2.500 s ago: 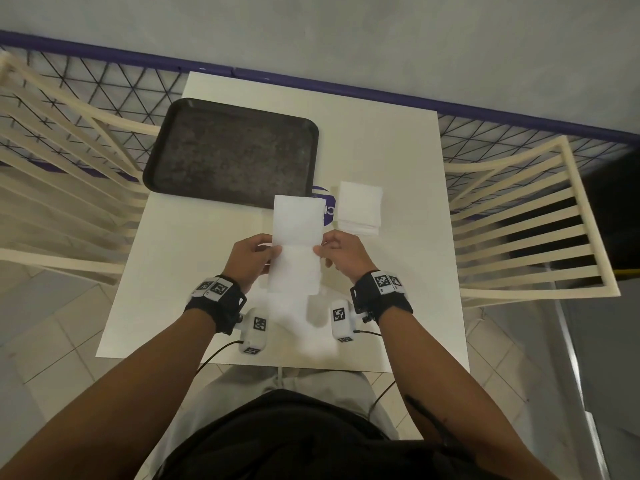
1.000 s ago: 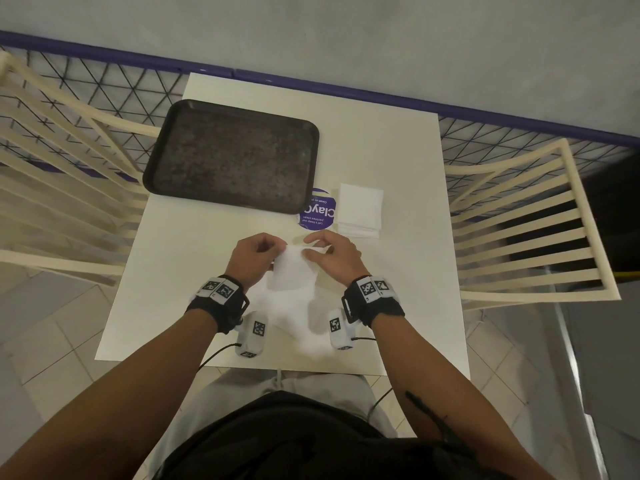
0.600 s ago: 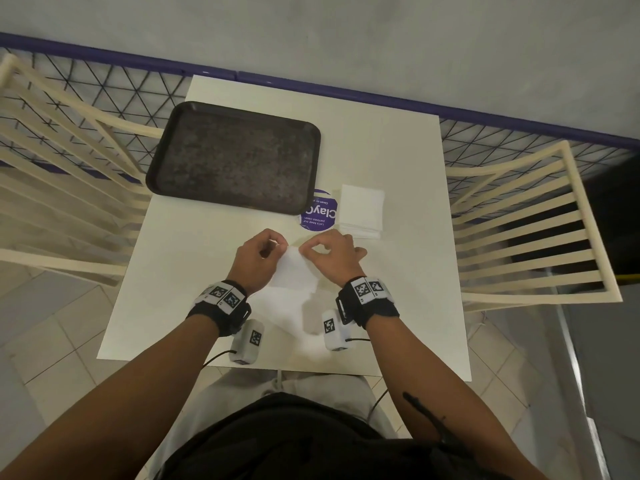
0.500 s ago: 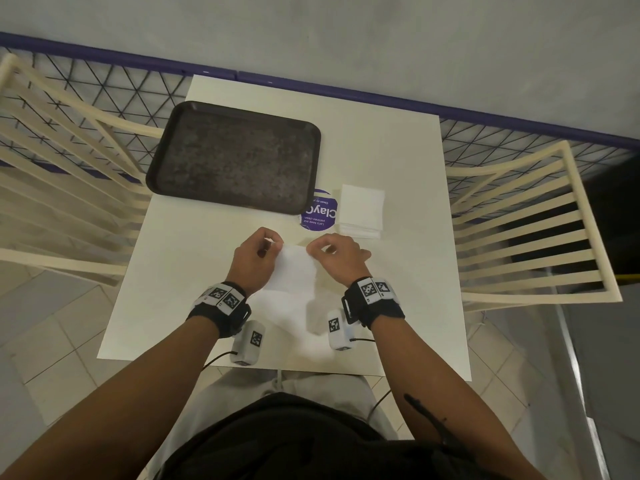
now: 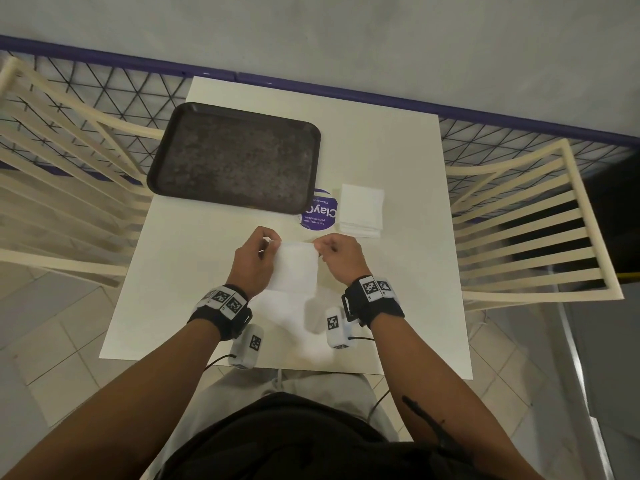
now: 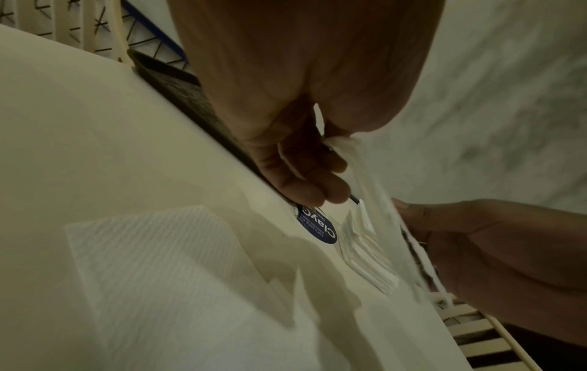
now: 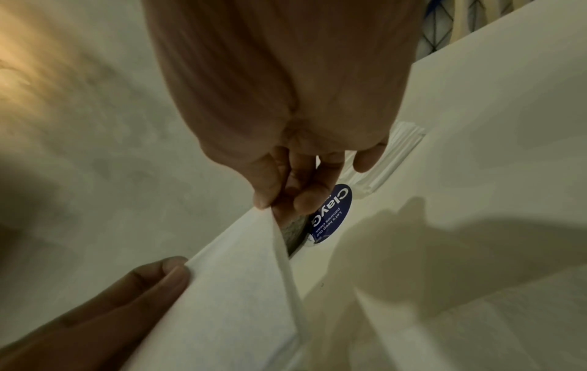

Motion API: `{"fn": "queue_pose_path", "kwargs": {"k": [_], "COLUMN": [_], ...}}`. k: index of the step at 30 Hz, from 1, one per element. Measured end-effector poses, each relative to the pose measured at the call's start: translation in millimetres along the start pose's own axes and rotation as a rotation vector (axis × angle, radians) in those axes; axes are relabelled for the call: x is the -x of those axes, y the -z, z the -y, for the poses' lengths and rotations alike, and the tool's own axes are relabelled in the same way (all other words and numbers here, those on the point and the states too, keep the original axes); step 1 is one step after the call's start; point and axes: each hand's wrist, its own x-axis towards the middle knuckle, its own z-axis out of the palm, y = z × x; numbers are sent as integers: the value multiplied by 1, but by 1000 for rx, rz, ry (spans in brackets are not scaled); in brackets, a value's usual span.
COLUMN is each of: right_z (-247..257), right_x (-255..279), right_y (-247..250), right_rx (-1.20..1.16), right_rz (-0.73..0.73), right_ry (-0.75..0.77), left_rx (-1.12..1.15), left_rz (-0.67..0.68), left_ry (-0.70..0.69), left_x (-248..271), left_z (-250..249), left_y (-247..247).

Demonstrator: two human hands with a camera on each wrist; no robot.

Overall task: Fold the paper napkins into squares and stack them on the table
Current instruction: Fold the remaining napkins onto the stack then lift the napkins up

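Both hands, left hand (image 5: 254,261) and right hand (image 5: 341,259), pinch the paper napkin's (image 5: 296,266) top corners. Uneven pulling could tear it or make a crooked fold.

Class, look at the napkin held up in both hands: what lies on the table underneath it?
Under the held napkin, more white napkins lie flat on the table. How many, and what the sheet covers from above, cannot be seen.
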Motion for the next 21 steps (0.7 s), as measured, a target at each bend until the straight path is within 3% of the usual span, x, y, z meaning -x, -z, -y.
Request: {"fn": "queue_pose_path", "kwargs": {"k": [6,11,17,21], "right_z": [5,4,2,2], "right_x": [4,8,18,18], "right_y": [-3,-5,-15,-7], "right_rx": [-19,-83,-39,-21], "right_rz": [-31,-46,78,35], "right_ry": [13,-11,-29,10], "left_rx": [-12,-50,-51,-22], "left_rz": [44,56,-12,0], "left_ry": [118,78,36,69], "left_x": [-2,2,0,-2], "left_z": [3,0,1,0], "left_y": [-3,-4,-5,-7]}}
